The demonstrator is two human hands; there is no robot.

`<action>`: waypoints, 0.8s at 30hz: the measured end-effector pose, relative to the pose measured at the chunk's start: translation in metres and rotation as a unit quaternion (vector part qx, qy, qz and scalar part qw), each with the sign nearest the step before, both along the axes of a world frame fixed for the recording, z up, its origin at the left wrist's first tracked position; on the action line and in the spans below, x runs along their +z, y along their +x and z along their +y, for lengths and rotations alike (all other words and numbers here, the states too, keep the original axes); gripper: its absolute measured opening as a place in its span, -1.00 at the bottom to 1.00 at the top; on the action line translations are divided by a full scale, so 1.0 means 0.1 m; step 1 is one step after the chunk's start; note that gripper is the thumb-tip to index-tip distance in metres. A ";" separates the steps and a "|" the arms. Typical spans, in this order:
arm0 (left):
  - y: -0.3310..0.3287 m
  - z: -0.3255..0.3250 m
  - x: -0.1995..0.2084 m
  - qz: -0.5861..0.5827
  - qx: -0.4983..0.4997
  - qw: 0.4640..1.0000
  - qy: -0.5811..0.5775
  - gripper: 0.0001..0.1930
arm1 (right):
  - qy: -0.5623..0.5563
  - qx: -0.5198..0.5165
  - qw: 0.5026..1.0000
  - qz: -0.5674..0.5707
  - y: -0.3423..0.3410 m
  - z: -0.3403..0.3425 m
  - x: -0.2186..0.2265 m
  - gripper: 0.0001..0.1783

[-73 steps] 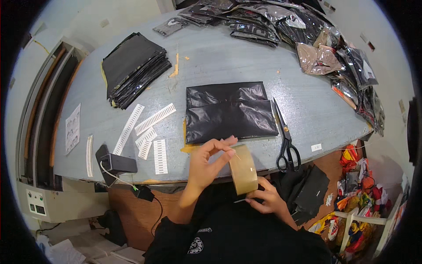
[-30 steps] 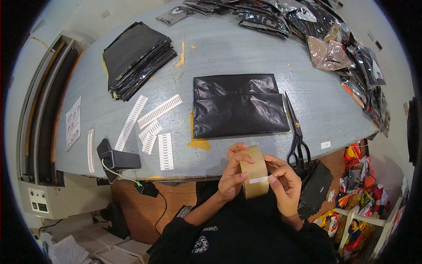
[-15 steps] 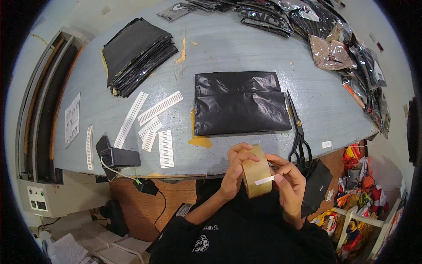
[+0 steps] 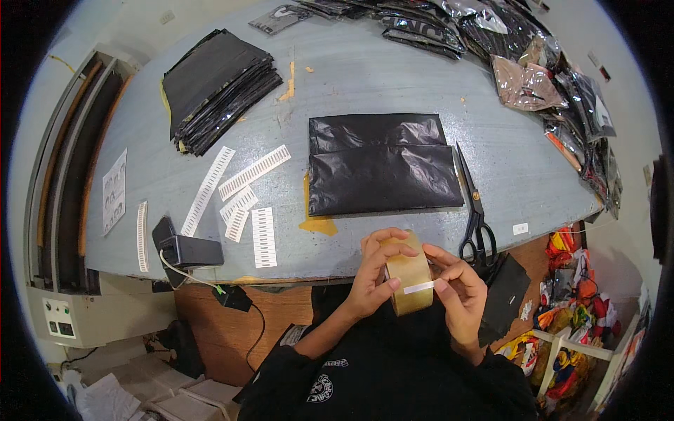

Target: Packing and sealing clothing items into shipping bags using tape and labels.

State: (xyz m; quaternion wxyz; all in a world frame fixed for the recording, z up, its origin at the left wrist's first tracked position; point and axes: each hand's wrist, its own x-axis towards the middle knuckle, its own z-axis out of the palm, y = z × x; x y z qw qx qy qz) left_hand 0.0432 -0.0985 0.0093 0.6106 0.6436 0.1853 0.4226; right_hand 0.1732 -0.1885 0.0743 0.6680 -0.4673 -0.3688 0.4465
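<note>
The left hand's (image 4: 375,277) fingers are holding one tan tape roll (image 4: 408,269); the right hand's (image 4: 463,295) fingers are pinching one white strip (image 4: 419,287), which is lying against the roll. Beyond the fingers, one pair of scissors (image 4: 476,198) and black plastic packaging (image 4: 385,179) are resting on a grey-blue worktop (image 4: 365,84), with six label strips (image 4: 265,238) lying leftward. Farther out, pale walls (image 4: 203,17) are rising. The roll is sitting between both hands' fingers.

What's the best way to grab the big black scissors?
Probably grip the scissors by their handle loops, coming from the near edge of the table. The loops lie toward the person, close to the right hand, while the blades point away beside the black package.
</note>
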 end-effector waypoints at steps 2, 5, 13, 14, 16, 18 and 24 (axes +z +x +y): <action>-0.01 0.01 0.02 0.005 0.003 1.000 0.016 -0.55 | 0.000 0.000 1.000 -0.025 -0.01 -0.01 -0.01 -0.97; -0.02 0.04 0.05 0.040 0.011 0.997 0.062 -0.52 | -0.002 0.001 0.999 -0.049 -0.01 0.00 0.00 -0.97; 0.00 0.05 0.05 0.059 0.023 0.994 0.086 -0.50 | 0.006 0.000 0.998 -0.067 -0.01 0.00 -0.06 -0.96; 0.00 0.05 0.05 0.059 0.023 0.994 0.086 -0.50 | 0.005 -0.008 0.998 -0.066 -0.02 0.00 -0.06 -0.96; -0.01 0.05 0.06 0.069 0.027 0.993 0.095 -0.51 | 0.004 -0.014 0.998 -0.063 -0.04 0.01 -0.06 -0.95; -0.01 0.06 0.04 0.068 0.026 0.993 0.092 -0.51 | 0.005 -0.019 0.998 -0.064 -0.05 0.01 -0.06 -0.95; -0.01 0.05 0.03 0.064 0.029 0.994 0.083 -0.51 | 0.003 -0.022 0.996 -0.088 -0.05 0.04 -0.03 -0.96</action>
